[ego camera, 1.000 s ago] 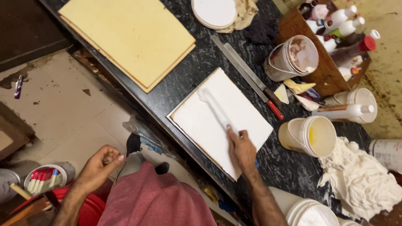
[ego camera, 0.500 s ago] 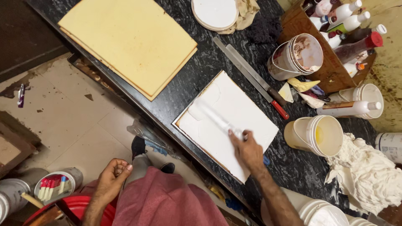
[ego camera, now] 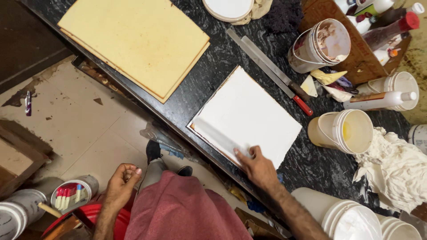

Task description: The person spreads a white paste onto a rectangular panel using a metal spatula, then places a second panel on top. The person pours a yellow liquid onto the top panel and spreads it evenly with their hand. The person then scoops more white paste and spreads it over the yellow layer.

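Right hand (ego camera: 258, 166) presses fingertips flat on the white-coated square board (ego camera: 247, 116) — smoothing; left hand (ego camera: 121, 186) hangs loosely curled, empty.

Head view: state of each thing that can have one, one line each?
right hand: fingers spread, pressing on white-coated board
left hand: loosely curled, holding nothing, off the counter
white-coated board: flat on black counter, fully covered white
stack of tan boards: flat, uncoated
long knife: lying flat, untouched
yellow-stained tub: tipped on its side, open
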